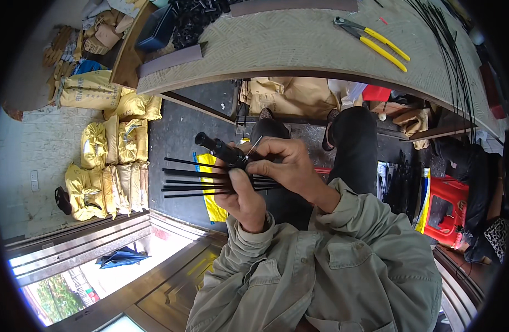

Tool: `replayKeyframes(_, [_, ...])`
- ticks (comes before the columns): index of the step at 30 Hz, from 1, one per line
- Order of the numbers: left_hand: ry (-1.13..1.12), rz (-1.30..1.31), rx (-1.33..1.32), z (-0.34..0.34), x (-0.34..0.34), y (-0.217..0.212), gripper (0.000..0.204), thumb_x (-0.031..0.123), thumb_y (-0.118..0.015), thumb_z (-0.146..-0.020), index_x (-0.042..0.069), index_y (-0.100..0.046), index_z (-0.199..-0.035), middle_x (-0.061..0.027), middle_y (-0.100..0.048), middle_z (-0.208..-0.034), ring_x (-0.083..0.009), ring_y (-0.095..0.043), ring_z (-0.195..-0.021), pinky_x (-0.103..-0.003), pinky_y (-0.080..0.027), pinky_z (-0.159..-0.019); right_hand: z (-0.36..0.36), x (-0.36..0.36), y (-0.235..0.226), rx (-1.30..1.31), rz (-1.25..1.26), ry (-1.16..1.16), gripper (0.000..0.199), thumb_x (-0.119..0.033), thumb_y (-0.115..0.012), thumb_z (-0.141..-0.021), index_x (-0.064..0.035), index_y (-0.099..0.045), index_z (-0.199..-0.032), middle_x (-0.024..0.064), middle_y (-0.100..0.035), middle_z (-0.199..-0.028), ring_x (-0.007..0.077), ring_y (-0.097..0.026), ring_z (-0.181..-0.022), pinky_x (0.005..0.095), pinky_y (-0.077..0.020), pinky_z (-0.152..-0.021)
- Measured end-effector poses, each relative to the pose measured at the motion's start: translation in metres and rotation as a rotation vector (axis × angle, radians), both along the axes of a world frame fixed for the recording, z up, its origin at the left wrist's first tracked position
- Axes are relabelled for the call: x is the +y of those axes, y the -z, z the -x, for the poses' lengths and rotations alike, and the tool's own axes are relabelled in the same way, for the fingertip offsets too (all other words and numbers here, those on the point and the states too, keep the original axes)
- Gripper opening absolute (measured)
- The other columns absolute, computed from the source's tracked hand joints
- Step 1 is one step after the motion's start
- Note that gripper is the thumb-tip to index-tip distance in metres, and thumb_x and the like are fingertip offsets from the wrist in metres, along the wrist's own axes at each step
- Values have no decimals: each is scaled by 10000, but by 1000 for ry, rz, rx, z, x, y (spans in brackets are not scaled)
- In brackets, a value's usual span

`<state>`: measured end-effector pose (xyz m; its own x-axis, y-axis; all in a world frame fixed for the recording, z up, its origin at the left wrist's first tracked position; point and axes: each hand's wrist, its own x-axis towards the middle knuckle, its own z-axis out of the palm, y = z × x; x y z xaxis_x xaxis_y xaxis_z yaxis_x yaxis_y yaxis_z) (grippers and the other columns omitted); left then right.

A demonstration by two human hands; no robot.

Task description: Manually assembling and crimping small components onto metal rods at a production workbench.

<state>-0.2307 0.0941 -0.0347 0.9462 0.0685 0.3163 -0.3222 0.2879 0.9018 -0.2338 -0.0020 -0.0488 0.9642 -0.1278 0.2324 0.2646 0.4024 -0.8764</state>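
Khaki shirt [348, 276] cloth, its sleeves rolled, fills the bottom of my remote view, nearest the lens. Just above it, over the lap, is the piece being worked: a black tubular fitting [224, 152], tilted toward the upper left, with several thin black rods [196, 174] jutting out on both sides. The left hand [244, 202] grasps the rods close to the fitting, thumb on top (its underside is hidden from me). The right hand [290, 169] pinches a thin metal wire [254, 149] between thumb and forefinger at the fitting's near end; I cannot tell whether it passes through anything.

To do this well, I judge, the left thumb should press firmly so the rods don't fan apart, while the right fingertips hold the wire short, guiding it gently rather than bending it.

Beyond the knees, a workbench [276, 47] crosses the top, bearing yellow-handled pliers [382, 54], a heap of small black parts [193, 22] and, at right, long dark strands [450, 52]. Stuffed yellow sacks [94, 144] line the left wall; a red plastic stool [453, 188] stands at right.
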Motion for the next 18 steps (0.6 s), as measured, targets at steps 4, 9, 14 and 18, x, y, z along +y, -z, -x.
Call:
replayKeyframes(4, [-6,-135,5,1,-1,-4,415,253,-478,-915,-73,-422,-1164,-201,-567,-1012,-227,-563,-905,-335,-448,-830,4,13,-1,66,-123,58,141,-55,-704,-733,22,-602,-792,-8,-550,-730,25,-475,-659,182,-397,-552])
replayKeyframes(9, [37,-58,103,0,2,-9,409,266,-488,-910,-74,-436,-1131,-209,-581,-1009,-248,-568,-928,-365,-437,-872,1,10,6,51,-89,56,187,-55,-710,-724,6,-572,-835,0,-541,-765,32,-497,-715,172,-402,-589])
replayKeyframes(14, [77,20,98,-10,8,-2,399,277,-532,-887,-58,-464,-1091,-213,-604,-970,-271,-577,-945,-384,-433,-897,2,0,6,-143,43,93,182,-49,-705,-725,7,-575,-840,18,-548,-767,46,-516,-751,182,-414,-626])
replayKeyframes(18, [96,34,93,-12,10,4,402,281,-559,-870,-48,-474,-1085,-208,-609,-960,-285,-581,-951,-393,-436,-900,6,3,3,84,-103,77,167,-46,-710,-714,16,-600,-824,51,-573,-793,86,-551,-763,214,-433,-642])
